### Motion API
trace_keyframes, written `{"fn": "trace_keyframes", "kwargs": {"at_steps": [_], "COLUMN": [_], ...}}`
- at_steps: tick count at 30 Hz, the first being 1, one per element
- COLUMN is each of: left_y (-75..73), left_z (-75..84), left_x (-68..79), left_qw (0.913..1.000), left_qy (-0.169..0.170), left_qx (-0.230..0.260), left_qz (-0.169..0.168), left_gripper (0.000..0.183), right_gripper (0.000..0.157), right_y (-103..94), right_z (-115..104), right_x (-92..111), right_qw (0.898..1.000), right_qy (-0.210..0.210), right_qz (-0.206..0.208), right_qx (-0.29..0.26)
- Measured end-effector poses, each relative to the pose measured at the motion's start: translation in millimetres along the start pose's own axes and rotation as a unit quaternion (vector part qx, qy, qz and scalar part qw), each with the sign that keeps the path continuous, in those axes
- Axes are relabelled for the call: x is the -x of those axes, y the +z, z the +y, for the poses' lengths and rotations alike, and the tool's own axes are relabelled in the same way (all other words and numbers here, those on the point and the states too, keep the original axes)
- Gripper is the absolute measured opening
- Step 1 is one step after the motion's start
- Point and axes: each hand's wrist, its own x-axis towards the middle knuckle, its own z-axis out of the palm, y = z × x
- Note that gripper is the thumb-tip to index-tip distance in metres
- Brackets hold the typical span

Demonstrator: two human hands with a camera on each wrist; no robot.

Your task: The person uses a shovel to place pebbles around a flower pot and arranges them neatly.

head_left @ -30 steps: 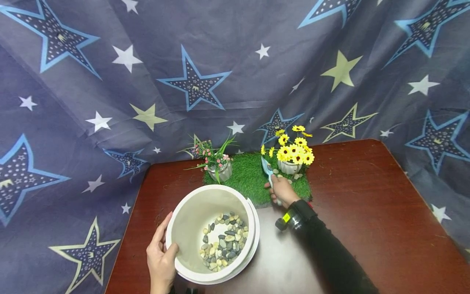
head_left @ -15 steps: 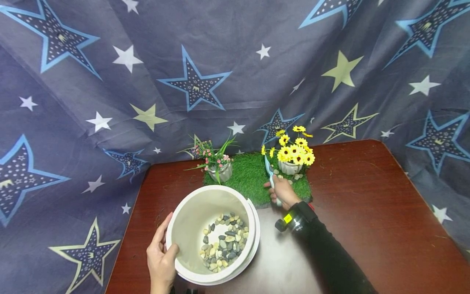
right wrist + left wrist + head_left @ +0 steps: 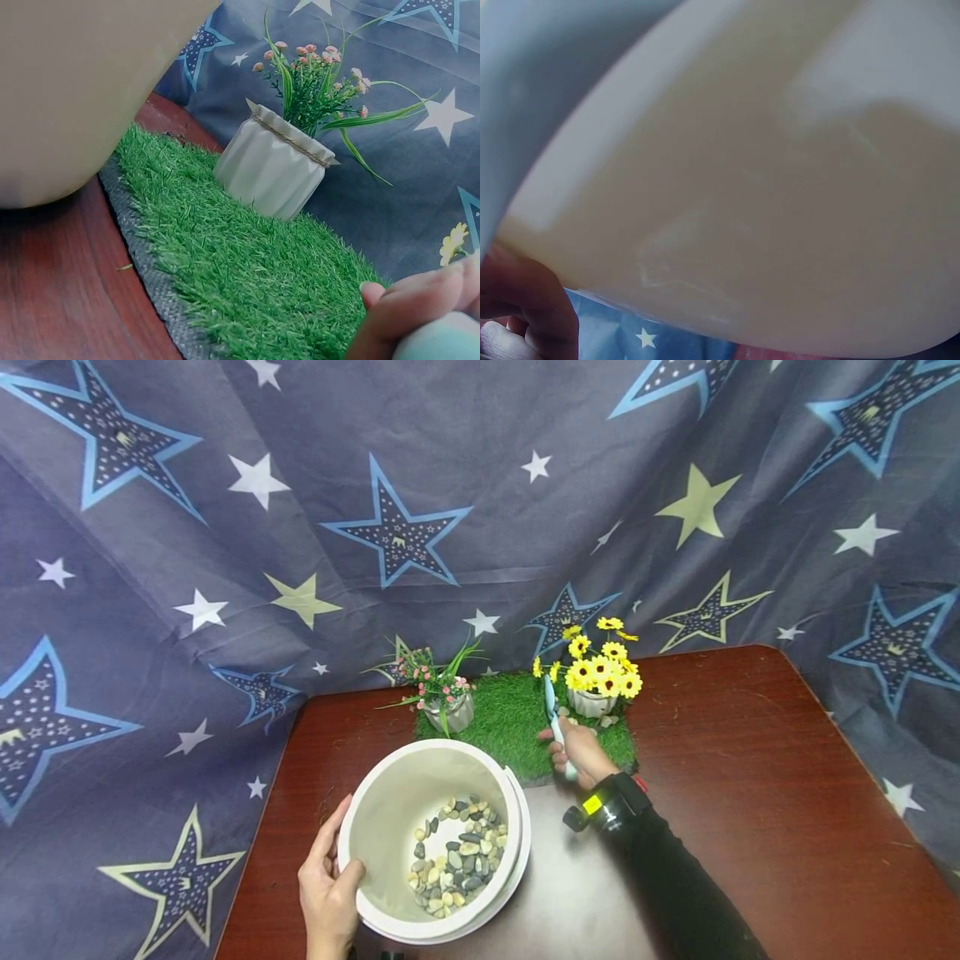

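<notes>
My left hand (image 3: pixel 330 885) grips the rim of a white bucket (image 3: pixel 382 827), thumb inside the opening. The bucket leans so that its mouth shows, with grey and cream pebbles (image 3: pixel 461 860) at the bottom. In my right hand (image 3: pixel 583 750) is the pale handle of a light blue garden trowel (image 3: pixel 551 695), fingers curled round it. Its narrow blade points away over the artificial grass mat (image 3: pixel 506 714), left of a white pot (image 3: pixel 592 703) of yellow flowers. A few loose pebbles (image 3: pixel 606 721) lie at that pot's foot. In the left wrist view, the bucket wall (image 3: pixel 780 225) fills most of the frame.
A ribbed white pot (image 3: pixel 270 166) with pink flowers stands on the mat's left side. Beneath everything is a reddish-brown wooden table (image 3: pixel 750 760). A star-printed cloth (image 3: pixel 495 527) hangs behind it.
My right hand has turned the trowel; its blade has swung slightly right and stands more on edge. The left hand and the bucket have hardly moved.
</notes>
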Motion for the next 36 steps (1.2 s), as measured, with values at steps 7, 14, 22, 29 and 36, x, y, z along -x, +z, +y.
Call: {"fn": "trace_keyframes", "kwargs": {"at_steps": [7,14,22,29,36], "left_y": [0.2,-0.3,0.0,3.1,4.4], "left_z": [0.9,0.2,-0.6,1.4,8.7], "left_x": [0.3,-0.8,0.2,-0.1,2.9], "left_qw": [0.9999,0.9998,0.9999,0.9997,0.9999], "left_qy": [0.001,0.003,0.000,-0.009,-0.009], "left_qx": [0.011,0.019,0.016,0.023,-0.008], "left_qz": [-0.004,-0.005,-0.006,0.001,-0.002], "left_gripper": [0.082,0.082,0.082,0.082,0.084], "right_gripper": [0.060,0.061,0.059,0.041,0.019], "right_y": [0.0,-0.6,1.5,26.1,65.9], "right_z": [0.5,3.2,4.4,-29.6,-55.1], "right_x": [2.2,3.9,18.6,69.0,140.7], "right_qw": [1.000,0.999,0.974,0.859,0.627], "right_qy": [-0.004,-0.006,-0.105,-0.292,-0.508], "right_qz": [-0.004,-0.001,-0.012,0.015,0.000], "right_qx": [0.014,0.041,0.198,0.419,0.591]}}
